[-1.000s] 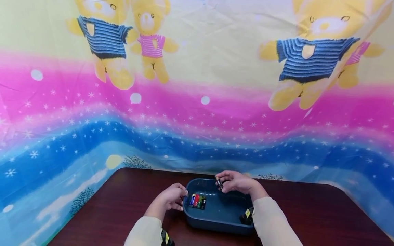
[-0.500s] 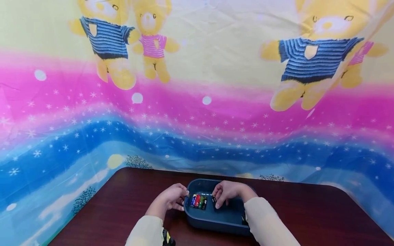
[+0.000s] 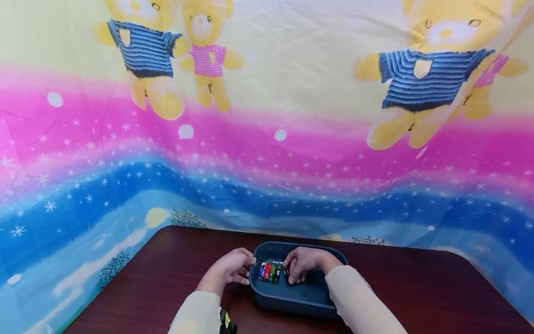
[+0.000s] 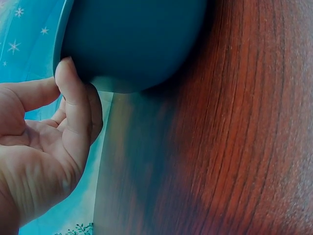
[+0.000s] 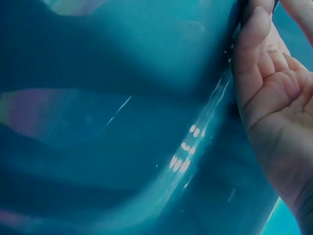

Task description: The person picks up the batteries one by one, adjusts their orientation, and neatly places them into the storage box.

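Note:
A dark blue-grey plastic tub (image 3: pixel 292 304) stands on the table. At its left end my left hand (image 3: pixel 232 267) pinches the rim; the left wrist view shows thumb and finger of that hand (image 4: pixel 54 132) at the edge of the tub (image 4: pixel 137 44). Inside lie several batteries (image 3: pixel 269 272) side by side in a row, with blue, red, green and black wraps. My right hand (image 3: pixel 306 263) reaches into the tub and pinches a dark battery (image 3: pixel 286 274) just right of the row. In the right wrist view, the right hand (image 5: pixel 279 93) mostly hides what its fingertips hold.
The tub rests on a dark reddish-brown wooden table (image 3: pixel 400 287). Behind the table hangs a cloth (image 3: pixel 267 176) printed with bears and snowflakes. A black strap with a yellow mark (image 3: pixel 227 320) sits at the left sleeve.
My right hand has come down from the tub's far rim with the battery, moving left to beside the row. My left hand has stayed at the left rim.

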Demonstrator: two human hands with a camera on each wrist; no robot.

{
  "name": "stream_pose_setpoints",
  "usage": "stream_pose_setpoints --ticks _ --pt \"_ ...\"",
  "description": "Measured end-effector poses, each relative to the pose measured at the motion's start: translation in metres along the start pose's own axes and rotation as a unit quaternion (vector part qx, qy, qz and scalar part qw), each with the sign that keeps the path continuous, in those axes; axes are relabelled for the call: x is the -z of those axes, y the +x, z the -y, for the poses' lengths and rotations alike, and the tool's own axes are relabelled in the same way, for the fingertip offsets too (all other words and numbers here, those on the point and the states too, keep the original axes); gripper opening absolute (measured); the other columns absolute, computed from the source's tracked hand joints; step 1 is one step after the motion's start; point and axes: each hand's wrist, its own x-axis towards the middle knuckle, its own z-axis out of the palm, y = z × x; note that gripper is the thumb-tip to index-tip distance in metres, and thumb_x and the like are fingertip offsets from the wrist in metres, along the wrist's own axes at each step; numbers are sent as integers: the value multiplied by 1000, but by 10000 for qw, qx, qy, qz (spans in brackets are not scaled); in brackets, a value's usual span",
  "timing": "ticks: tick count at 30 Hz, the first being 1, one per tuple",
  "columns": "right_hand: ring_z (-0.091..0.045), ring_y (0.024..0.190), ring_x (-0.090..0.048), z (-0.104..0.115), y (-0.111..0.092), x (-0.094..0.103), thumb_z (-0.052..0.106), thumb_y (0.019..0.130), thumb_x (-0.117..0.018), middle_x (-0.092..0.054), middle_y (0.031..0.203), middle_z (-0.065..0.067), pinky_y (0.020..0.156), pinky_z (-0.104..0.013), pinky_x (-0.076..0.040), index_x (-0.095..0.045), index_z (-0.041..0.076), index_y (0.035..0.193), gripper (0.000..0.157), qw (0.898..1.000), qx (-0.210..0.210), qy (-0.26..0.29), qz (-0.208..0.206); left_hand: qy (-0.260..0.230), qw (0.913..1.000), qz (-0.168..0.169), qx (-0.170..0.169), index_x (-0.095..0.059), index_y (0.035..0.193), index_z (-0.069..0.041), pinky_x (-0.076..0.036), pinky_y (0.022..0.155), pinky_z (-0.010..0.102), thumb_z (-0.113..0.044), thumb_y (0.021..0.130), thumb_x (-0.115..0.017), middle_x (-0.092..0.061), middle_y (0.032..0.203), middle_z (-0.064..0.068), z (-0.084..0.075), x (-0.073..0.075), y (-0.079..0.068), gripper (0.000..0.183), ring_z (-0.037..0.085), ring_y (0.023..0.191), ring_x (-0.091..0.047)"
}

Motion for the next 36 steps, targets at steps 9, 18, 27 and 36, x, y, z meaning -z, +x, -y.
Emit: stream_pose_setpoints --ticks 9,18,27,36 --pt "-18 63 -65 3 0 -1 2 79 -71 -68 78 -11 62 -34 -55 -53 1 113 39 9999 13 77 96 55 10000 21 -3 -46 103 -3 -52 52 28 -8 93 -48 -52 86 15 -4 -1 -2 12 16 59 -47" --pt "-21 70 -66 2 -1 4 4 82 -67 -68 89 -13 66 -37 -55 -48 0 126 48 9985 -49 458 295 91 10000 4 -23 -46 103 -4 -51 51 28 -8 93 -48 -51 84 14 -6 -3 -3 11 16 59 -47" --pt "-29 81 -66 15 -6 14 5 83 -66 -68 93 -15 68 -40 -54 -43 -2 132 55 9989 -193 246 340 183 9998 36 -20 -46 101 -4 -52 51 29 -8 92 -48 -53 86 17 -9 -3 -1 9 16 59 -48" --pt "-27 69 -62 62 -43 42 18 87 -64 -66 84 -14 64 -40 -53 -55 3 123 40 9973 16 -653 -333 141 9998 98 -81 -46 102 -4 -52 52 29 -8 93 -47 -52 87 15 -1 0 -3 11 15 59 -47"
